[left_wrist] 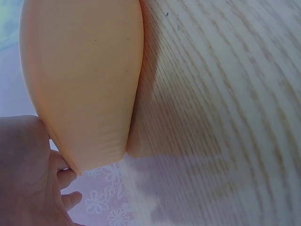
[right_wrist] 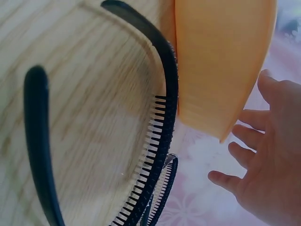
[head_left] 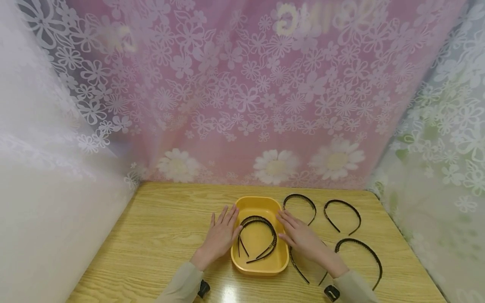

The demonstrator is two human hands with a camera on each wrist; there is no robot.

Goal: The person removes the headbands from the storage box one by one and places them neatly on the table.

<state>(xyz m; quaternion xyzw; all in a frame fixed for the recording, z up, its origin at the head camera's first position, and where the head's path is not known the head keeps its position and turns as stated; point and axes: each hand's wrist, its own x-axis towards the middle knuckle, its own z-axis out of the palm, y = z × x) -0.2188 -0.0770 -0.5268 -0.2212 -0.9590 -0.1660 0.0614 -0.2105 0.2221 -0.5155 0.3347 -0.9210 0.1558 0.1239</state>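
Observation:
A yellow plastic basin [head_left: 259, 271] stands on the table with two black toothed headbands [head_left: 257, 218] lying overlapped inside it. My left hand [head_left: 219, 236] rests against the basin's left rim, fingers extended. On the opposite side my right hand [head_left: 302, 239] is at the right rim with its fingers spread; the right wrist view shows the fingers [right_wrist: 249, 136] along the rim. The left wrist view has the left hand [left_wrist: 26, 172] touching the basin wall [left_wrist: 84, 84]. A black headband [head_left: 299, 270] lies partly hidden under my right forearm.
More black headbands lie right of the basin: one at the back [head_left: 311, 205], another headband [head_left: 358, 214] further right, and a larger headband [head_left: 373, 254] nearer the front. The wooden table [head_left: 159, 235] meets a pink floral curtain [head_left: 242, 126] behind, with pale sheets at both sides.

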